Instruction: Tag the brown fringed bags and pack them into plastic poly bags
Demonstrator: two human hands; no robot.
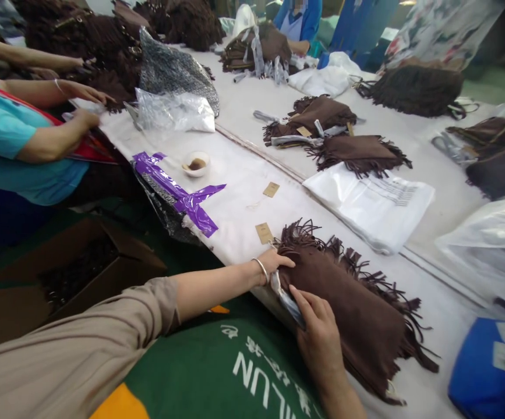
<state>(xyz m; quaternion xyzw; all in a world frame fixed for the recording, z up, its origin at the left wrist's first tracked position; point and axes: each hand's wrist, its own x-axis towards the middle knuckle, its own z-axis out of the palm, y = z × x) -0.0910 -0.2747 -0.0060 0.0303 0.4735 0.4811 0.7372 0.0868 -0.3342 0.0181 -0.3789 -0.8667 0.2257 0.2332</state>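
A dark brown fringed bag (343, 297) lies flat on the white-covered table in front of me, its fringe pointing away. My left hand (275, 262), with a bangle at the wrist, is closed on the bag's near left corner, one finger stretched over the fabric. Along the bag's near edge runs a strap wrapped in greyish plastic (288, 301). My right hand (320, 331) is closed around its lower end; the thumb is mostly hidden. A tan paper tag (264, 233) rests beside the left hand, by the fringe.
Another tag (271, 189), a small white bowl (196, 164) and purple tape (182, 195) are on the table. Farther off lie more fringed bags (357, 152) and a white plastic bag (372, 203). A blue bin (490, 372) stands right. Co-workers are at left and back.
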